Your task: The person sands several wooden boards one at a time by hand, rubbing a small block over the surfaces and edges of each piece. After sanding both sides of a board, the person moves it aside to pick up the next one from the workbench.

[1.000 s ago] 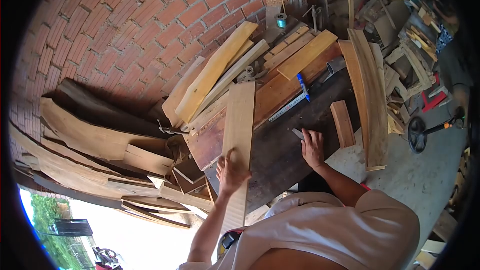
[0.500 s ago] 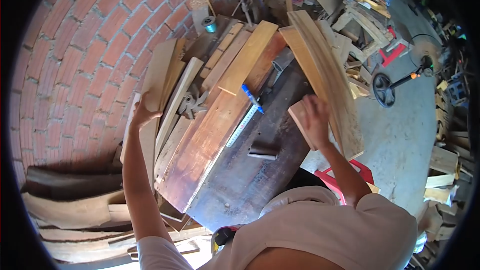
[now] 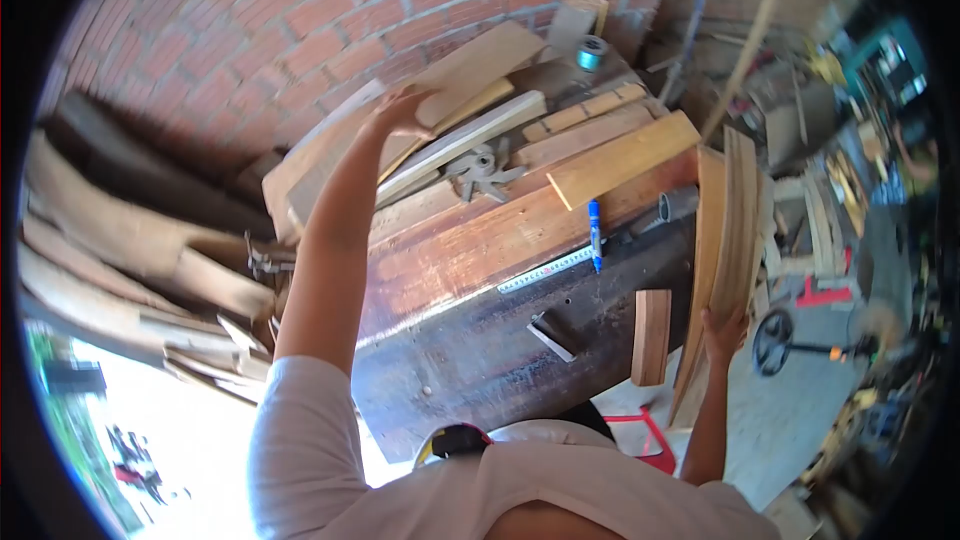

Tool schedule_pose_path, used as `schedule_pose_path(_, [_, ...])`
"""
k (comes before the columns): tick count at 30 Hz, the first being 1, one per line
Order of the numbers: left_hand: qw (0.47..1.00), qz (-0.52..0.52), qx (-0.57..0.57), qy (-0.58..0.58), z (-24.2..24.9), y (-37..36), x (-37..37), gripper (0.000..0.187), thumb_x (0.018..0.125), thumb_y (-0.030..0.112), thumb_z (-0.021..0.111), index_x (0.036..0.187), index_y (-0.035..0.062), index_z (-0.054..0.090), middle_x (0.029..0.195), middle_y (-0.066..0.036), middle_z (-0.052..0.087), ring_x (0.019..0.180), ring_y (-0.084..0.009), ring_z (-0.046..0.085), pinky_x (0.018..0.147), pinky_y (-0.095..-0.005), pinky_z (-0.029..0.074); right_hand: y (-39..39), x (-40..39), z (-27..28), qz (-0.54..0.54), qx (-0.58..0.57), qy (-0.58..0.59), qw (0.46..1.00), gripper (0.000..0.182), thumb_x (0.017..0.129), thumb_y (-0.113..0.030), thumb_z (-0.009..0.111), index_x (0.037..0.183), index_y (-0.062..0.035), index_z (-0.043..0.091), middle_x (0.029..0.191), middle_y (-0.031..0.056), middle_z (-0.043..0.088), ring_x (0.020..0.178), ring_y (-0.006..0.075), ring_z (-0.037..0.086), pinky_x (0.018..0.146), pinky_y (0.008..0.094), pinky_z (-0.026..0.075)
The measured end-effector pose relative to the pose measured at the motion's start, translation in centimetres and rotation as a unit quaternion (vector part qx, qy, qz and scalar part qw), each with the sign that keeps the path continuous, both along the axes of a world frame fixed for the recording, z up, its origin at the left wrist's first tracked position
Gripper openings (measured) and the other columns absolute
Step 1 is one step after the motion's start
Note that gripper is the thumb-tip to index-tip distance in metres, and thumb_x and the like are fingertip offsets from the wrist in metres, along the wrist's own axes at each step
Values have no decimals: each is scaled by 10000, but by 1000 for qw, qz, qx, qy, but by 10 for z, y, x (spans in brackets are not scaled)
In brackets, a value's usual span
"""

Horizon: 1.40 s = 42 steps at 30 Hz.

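Observation:
My left hand is closed over the edge of a wide pale board that leans at the wall side of the bench. At the bench's right side my right hand grips the edge of long curved boards, which stand side by side. Left of those boards a short curved wood block lies on the dark bench top. A blue marker touches a white measuring scale. A yellowish plank rests farther back.
A metal star-shaped knob sits among wooden strips. Near it are a teal spool and a short dark metal piece. Curved timber is stacked at left; a brick wall rises behind. A black wheel stands at right.
My right hand has let go of the short wood block and taken hold of the curved boards to its right. My left hand stays on the wide board. The view has turned left.

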<state>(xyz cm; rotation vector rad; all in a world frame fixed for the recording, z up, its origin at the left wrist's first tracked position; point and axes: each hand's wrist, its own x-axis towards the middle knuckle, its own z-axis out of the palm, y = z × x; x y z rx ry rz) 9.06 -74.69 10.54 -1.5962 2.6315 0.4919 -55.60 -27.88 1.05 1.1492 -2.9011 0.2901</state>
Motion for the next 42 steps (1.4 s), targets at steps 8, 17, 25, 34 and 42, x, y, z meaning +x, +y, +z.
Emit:
schedule_pose_path(8, [973,82,-171,134,5,142,-40,723,885,342,742,1528,216,438,1563,-205,402,1400,-447,409,1165,-540,341,-11,-21,19,86,-270,-341,896,808,770,-179,863,1436,-2,441,1397,192,525,1267,350,535,1088,421,439])
schedule_pose_path(17, [941,0,75,330,7,420,-69,638,932,323,736,1476,104,484,1505,-186,462,1365,-402,489,1145,-496,427,-8,173,100,117,-291,-423,850,616,861,-205,811,1361,-35,493,1289,166,584,1155,261,579,1011,370,453])
schedule_pose_path(25, [901,68,69,423,18,557,-123,905,875,372,808,1573,90,305,1452,-224,519,1274,-364,575,1120,-442,444,9,375,152,256,-309,-566,720,752,847,-280,827,1425,-68,394,1358,155,462,1265,266,489,1071,423,394])
schedule_pose_path(34, [668,310,358,574,-4,709,29,510,903,86,745,1384,41,584,1261,-35,656,1134,-146,598,1010,-321,476,70,446,89,365,-32,-716,594,710,972,-289,720,1544,-68,363,1286,154,611,1191,253,594,1051,396,447])
schedule_pose_path(42, [561,408,435,574,-39,826,52,653,857,130,804,1447,42,538,1318,-82,644,1193,-191,609,1027,-364,498,21,358,10,530,-237,-81,810,536,926,-221,709,1412,-81,528,1354,185,524,1261,374,494,1061,503,387])
